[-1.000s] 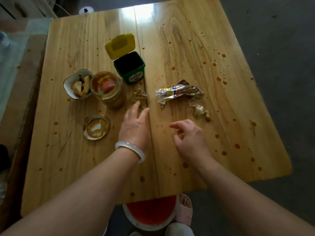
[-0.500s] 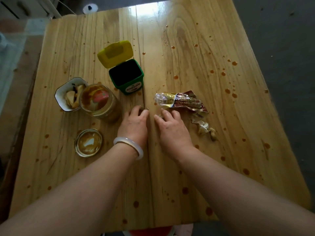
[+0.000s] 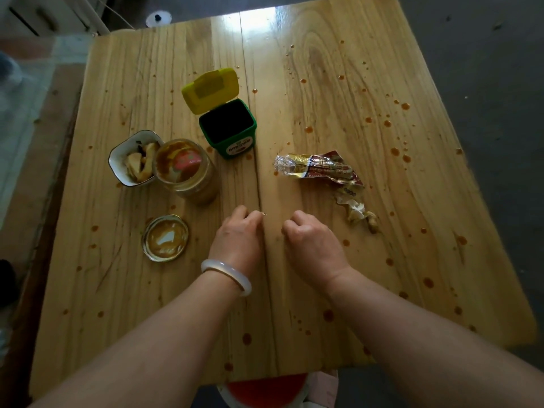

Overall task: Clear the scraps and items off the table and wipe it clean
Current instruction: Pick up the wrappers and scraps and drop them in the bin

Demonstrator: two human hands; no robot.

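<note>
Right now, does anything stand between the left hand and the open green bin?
Nothing visible does. Only bare, stained table lies between the left hand, with a scrap at its fingertips, and the bin. The jar stands left of that path, the wrapper right of it.

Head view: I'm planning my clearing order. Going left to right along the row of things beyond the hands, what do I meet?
bowl → jar → bin → wrapper → scraps. The lid is left out: it lies nearer, below both bowl and jar.
</note>
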